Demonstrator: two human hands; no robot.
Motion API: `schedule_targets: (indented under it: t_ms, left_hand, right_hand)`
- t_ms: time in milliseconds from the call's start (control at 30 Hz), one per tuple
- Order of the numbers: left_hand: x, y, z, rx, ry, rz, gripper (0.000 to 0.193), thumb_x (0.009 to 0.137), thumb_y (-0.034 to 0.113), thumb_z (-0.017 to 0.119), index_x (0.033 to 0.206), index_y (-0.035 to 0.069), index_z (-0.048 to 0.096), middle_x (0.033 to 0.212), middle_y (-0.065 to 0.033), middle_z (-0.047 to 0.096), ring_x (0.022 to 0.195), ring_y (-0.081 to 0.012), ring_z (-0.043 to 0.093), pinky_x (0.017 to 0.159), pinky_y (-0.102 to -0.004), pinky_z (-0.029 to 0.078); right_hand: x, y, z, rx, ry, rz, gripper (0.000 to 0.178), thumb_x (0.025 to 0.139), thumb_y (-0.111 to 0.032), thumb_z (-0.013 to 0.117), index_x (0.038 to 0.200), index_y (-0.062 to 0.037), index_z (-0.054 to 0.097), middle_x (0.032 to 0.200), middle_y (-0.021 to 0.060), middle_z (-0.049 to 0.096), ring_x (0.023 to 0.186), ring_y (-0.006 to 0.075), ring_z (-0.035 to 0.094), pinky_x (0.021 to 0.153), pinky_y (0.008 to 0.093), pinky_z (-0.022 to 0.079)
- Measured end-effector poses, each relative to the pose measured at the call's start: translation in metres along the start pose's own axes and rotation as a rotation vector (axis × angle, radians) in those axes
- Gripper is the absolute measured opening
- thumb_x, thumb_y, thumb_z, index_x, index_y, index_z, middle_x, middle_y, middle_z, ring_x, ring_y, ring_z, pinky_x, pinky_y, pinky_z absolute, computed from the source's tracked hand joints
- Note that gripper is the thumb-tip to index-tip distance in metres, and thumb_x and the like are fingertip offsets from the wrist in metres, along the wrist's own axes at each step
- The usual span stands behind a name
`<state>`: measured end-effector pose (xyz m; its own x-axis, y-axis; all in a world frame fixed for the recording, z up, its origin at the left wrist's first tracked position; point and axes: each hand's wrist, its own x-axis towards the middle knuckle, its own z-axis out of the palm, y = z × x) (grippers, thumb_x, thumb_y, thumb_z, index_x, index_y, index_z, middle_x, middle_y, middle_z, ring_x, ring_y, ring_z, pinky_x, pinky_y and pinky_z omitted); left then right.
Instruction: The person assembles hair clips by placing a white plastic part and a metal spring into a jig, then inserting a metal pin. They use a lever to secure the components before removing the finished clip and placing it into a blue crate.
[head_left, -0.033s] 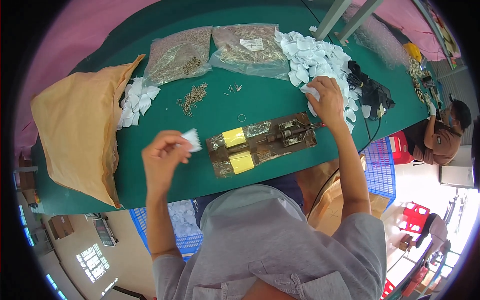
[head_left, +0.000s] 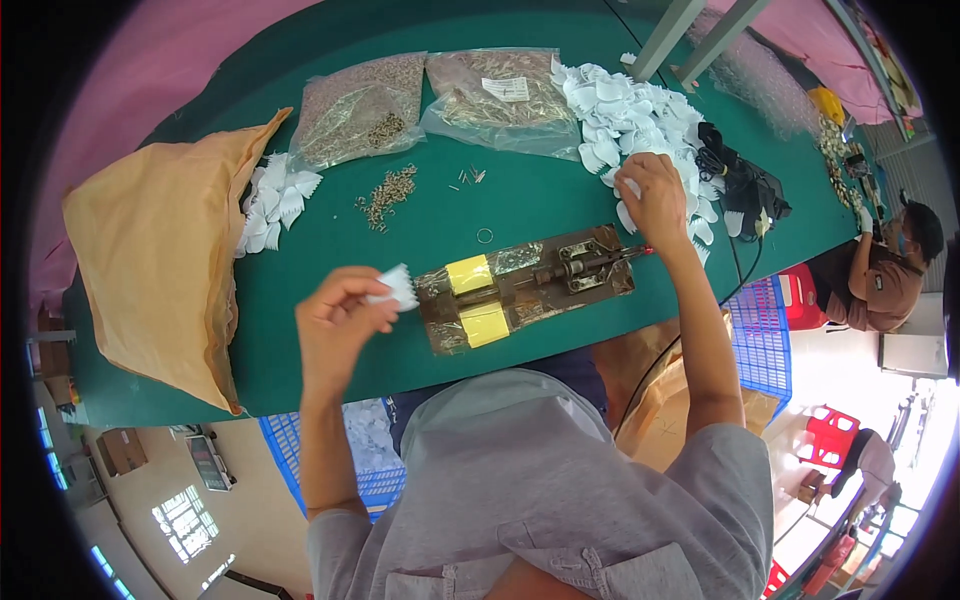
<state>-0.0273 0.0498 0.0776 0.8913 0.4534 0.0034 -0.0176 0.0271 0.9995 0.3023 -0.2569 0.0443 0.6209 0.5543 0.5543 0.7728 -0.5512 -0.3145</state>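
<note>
My left hand pinches a small white plastic piece with a toothed edge, held above the table just left of the metal fixture. My right hand is over the near edge of the heap of white toothed pieces, its fingers bent round a white piece that they partly cover. Between my hands lies the fixture, a brown plate with a push clamp, a red-tipped handle and two yellow pads. A thin metal ring rests behind it.
Small metal fittings lie heaped behind the fixture, with a few pins beside them. Two clear bags of metal parts sit farther back. At left stands a large tan sack; at right, a black cabled device. A co-worker sits far right.
My left hand has shifted slightly right with its white piece, closer to the fixture. The fingers of my right hand have drawn in a little at the heap.
</note>
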Motion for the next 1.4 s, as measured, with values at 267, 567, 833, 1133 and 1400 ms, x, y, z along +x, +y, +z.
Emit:
schedule_targets:
  t_ms: [267,567,833,1133,1400]
  left_hand:
    - [-0.051,-0.013,0.074,0.038,-0.159,-0.067,0.02,0.091,-0.005,0.077,0.11,-0.004,0.071,0.117,-0.0122,0.069,0.098,-0.0183,0.075,0.078,-0.0277,0.063]
    - [-0.043,-0.075,0.106,0.401,0.045,0.3,0.017,0.097,-0.008,0.067,0.114,-0.004,0.067,0.11,-0.0145,0.071,0.09,-0.0195,0.078,0.076,-0.0276,0.063]
    - [-0.027,-0.069,0.1,0.79,0.126,0.557,0.027,0.088,-0.004,0.074,0.114,0.004,0.07,0.109,-0.0063,0.07,0.071,-0.0149,0.069,0.058,-0.0282,0.054]
    - [-0.029,-0.064,0.1,0.995,0.349,0.498,0.032,0.076,0.009,0.087,0.106,0.014,0.076,0.109,0.0001,0.061,0.074,-0.0135,0.055,0.065,-0.0307,0.047]
    - [-0.022,-0.076,0.091,0.907,0.248,0.556,0.038,0.079,0.01,0.086,0.114,0.013,0.072,0.134,-0.0026,0.066,0.121,-0.0293,0.054,0.102,-0.0407,0.043]
  right_hand:
    - [0.009,-0.092,0.008,0.467,-0.318,-0.124,0.012,0.087,-0.007,0.079,0.099,-0.0083,0.078,0.087,0.0073,0.065,0.082,0.0265,0.066,0.07,0.0384,0.053]
    - [0.027,-0.104,0.055,0.525,-0.742,0.094,0.016,0.09,-0.013,0.075,0.103,-0.0033,0.077,0.096,0.0097,0.076,0.085,0.0228,0.071,0.079,0.035,0.057]
    - [0.031,-0.114,0.082,0.508,-0.782,-0.098,0.021,0.085,-0.009,0.081,0.102,-0.0021,0.072,0.097,0.0068,0.068,0.075,0.017,0.064,0.071,0.0327,0.054]
    - [0.02,-0.112,0.079,0.601,-0.765,-0.053,0.015,0.085,-0.008,0.077,0.097,-0.0014,0.07,0.096,0.0095,0.068,0.08,0.0218,0.068,0.075,0.0343,0.056]
    - [0.02,-0.123,0.065,0.542,-0.969,0.028,0.016,0.088,-0.002,0.076,0.103,-0.0001,0.071,0.101,0.0059,0.067,0.08,0.0138,0.065,0.073,0.0283,0.053]
